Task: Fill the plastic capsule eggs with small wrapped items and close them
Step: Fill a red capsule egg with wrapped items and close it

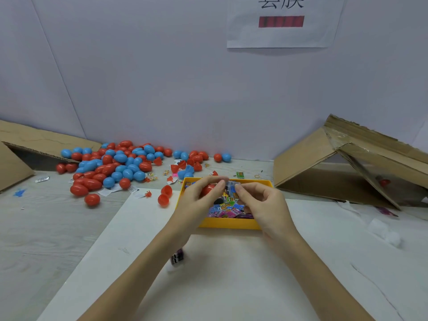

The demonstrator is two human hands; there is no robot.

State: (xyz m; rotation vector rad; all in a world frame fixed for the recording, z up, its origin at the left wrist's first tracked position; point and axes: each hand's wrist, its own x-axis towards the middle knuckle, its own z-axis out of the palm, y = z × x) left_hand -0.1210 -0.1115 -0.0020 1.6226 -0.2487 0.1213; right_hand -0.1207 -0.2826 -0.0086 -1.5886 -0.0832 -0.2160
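Near edge: small purple-and-white wrapped packet (177,257) lies on the white sheet (231,274), partly under the left forearm, apart from the tray. Both hands are raised over the yellow tray (228,223). Left hand (196,200) has fingers curled round a red egg half (207,189); only part of the shell shows between thumb and fingers, so its axis and which way the opening faces can't be read. Right hand (264,202) pinches a small wrapped item (232,185) between thumb and forefinger tips, other fingers loosely curled; item sits just beside the red half, near the left fingertips, contact unclear due to blur. Tray below holds a heap of coloured wrapped packets (225,208). Two open red halves (165,195) lie just left of the tray. Bare sheet in front of and right of the tray. Flanks bounded by cardboard box left (16,158) and tipped cardboard box right (335,163). Far side: pile of red and blue eggs (115,163) along the wall (162,77), long axes mixed, mostly lying flat.
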